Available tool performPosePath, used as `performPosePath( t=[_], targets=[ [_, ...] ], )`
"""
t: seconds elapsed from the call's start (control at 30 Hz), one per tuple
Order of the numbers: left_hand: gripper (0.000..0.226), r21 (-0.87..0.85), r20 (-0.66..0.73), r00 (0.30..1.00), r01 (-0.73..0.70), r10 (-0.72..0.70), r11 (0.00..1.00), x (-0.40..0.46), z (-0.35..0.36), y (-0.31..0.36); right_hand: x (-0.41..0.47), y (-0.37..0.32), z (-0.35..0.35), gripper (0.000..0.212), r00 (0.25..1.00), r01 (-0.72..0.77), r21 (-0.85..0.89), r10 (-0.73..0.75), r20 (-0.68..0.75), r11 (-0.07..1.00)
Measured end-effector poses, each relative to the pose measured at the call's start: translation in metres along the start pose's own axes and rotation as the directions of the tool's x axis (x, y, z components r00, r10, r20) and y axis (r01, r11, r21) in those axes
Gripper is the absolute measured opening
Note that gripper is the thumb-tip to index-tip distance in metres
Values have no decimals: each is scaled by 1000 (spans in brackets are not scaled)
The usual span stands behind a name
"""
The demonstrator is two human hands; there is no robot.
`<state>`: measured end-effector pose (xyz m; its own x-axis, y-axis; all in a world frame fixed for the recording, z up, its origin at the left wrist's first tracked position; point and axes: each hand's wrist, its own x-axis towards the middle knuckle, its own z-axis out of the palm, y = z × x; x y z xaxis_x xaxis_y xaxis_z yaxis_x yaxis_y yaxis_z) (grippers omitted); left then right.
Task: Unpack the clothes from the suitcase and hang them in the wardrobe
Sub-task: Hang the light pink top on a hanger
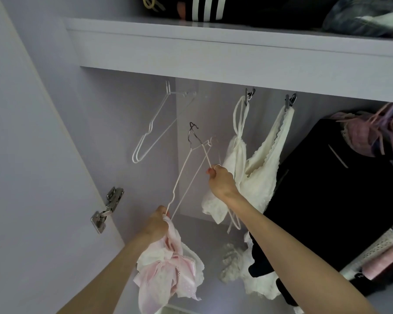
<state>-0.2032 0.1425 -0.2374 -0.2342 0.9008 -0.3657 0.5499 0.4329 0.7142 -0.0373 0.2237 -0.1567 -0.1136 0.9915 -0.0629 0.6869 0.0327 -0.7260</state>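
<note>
Both forearms reach up from the bottom edge into the wardrobe (pixel 39 132), a pale lilac box with a smooth matte wall and a thick shelf (pixel 213 55) overhead carrying folded dark clothes. Next in bulk is the black garment (pixel 322 200) hanging at right, plain and heavy-looking, beside a crowd of pastel plastic hangers. Two cream lace pieces (pixel 259 177) dangle from metal clips under the shelf, soft and scalloped at the edges. Lower down, the pink-and-white garment (pixel 168 275), thin, crumpled and eyelet-trimmed, hangs bunched from the left hand (pixel 157 225), whose fingers are curled round both the cloth and the lower corner of a white wire hanger (pixel 188 177). The right hand (pixel 220 180) pinches the other arm of that same hanger between thumb and fingers, just in front of the cream lace. Its dark metal hook (pixel 193 134) points up, free of any rail. A spare white wire hanger (pixel 154 128) hangs empty at upper left, and a steel hinge (pixel 107 209) sits on the door. The step looks to be dressing the hanger: the garment is not yet on it. Next, the thin slippery wire wants threading through the straps or neck, then hooking up beside the empty one.
</note>
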Motion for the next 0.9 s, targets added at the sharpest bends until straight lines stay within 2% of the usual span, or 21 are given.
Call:
performPosePath(
  t=[0.1, 0.17, 0.3, 0.4, 0.5, 0.6, 0.77, 0.9],
  targets=[
    [24, -21, -35, 998, 47, -48, 999, 3, -7, -3, 2, 6, -6, 32, 999, 11, -134, -3, 55, 991],
    [26, -1, -45, 997, 66, -66, 998, 6, -13, -7, 3, 11, -11, 33, 999, -8, -142, 15, 47, 990],
    [24, 23, -43, 995, 95, -94, 995, 5, -17, -9, 6, 16, -15, 37, 993, -101, 0, 101, 62, 995],
    [19, 12, -40, 995, 92, -91, 996, 3, -17, -6, 3, 17, -12, 39, 979, -194, 204, 176, 104, 959],
    [17, 6, -30, 998, 52, -51, 999, 0, -18, -5, 1, 16, -12, 34, 973, -229, 345, 204, 109, 910],
    [25, -57, -78, 997, -11, 7, 998, -4, -21, -6, 2, 14, -12, 31, 965, -257, 463, 253, 71, 848],
    [35, -93, -189, 973, -150, 131, 984, -20, -28, 0, 9, 22, -14, 27, 941, -305, 521, 337, 35, 797],
    [38, -121, -295, 934, -247, 203, 961, -35, -36, 14, 13, 25, -10, 38, 924, -330, 557, 381, 25, 762]
  ],
)
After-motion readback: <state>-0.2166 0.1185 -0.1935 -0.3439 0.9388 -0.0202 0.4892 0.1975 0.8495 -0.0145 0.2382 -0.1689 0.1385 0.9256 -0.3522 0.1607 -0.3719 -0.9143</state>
